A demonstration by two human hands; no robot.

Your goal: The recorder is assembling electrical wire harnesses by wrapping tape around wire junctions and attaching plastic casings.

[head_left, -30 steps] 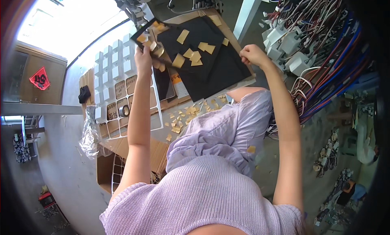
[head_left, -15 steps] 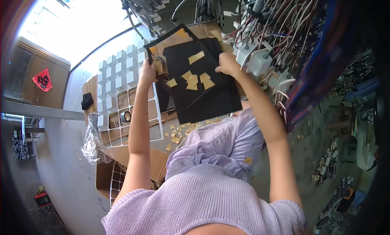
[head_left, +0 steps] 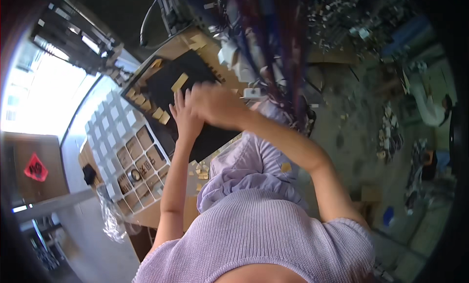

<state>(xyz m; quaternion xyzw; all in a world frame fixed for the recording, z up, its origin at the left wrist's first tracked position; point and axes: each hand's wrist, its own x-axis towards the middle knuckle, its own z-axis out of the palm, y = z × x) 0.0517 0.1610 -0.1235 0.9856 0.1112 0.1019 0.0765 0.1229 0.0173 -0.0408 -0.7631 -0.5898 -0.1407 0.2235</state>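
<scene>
A black sheet lies over the work surface in front of me. My left hand is over its middle with fingers stretched out, close to a tan strip. Crossing beside and partly over it is my right hand, smeared by motion. Its fingers cannot be made out, nor whether it holds anything. Several small tan pieces lie along the sheet's left side. My hands and forearms hide part of the black surface.
Left of the sheet, rows of white box-shaped blocks sit beside a white lattice frame with a tape roll. Clear plastic wrap hangs at its corner. Bundled cables hang at the right, near white plugs.
Both hands have left the black sheet's edges and come together over its middle. Loose tan pieces from the middle now lie toward the left side. The view has turned to the right.
</scene>
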